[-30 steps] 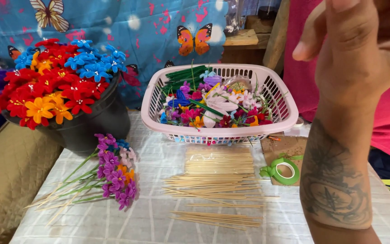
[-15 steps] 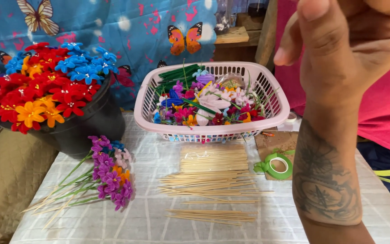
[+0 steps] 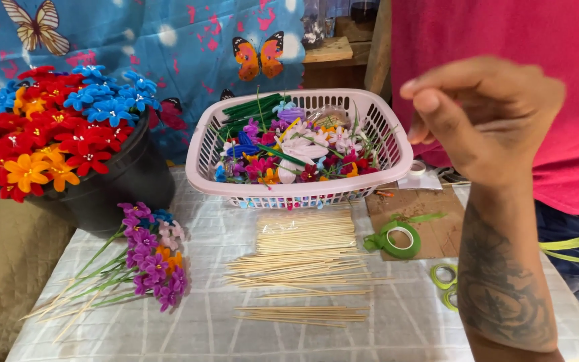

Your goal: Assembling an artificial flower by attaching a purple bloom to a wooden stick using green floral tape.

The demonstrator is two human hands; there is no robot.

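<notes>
My right hand (image 3: pixel 497 114) is raised above the table's right side on a tattooed forearm, its fingers curled in with the thumb against the index finger and nothing visible in them. Below and to its left lie a green tape roll (image 3: pixel 397 240) and a pile of thin wooden sticks (image 3: pixel 303 258). A pink plastic basket (image 3: pixel 296 190) full of small handmade flowers and green stems stands behind the sticks. My left hand is out of sight.
A black pot (image 3: pixel 125 181) with red, orange and blue flowers (image 3: pixel 55 127) stands at the left. A bunch of purple stemmed flowers (image 3: pixel 152 258) lies before it. More green tape rolls (image 3: pixel 445 276) and a cardboard piece (image 3: pixel 430 221) lie at the right. A person in a pink shirt (image 3: pixel 504 33) sits close behind.
My right hand has dropped lower in view and its fingers have curled in from a more upright, spread pose. The view has shifted slightly; the things on the table have stayed put.
</notes>
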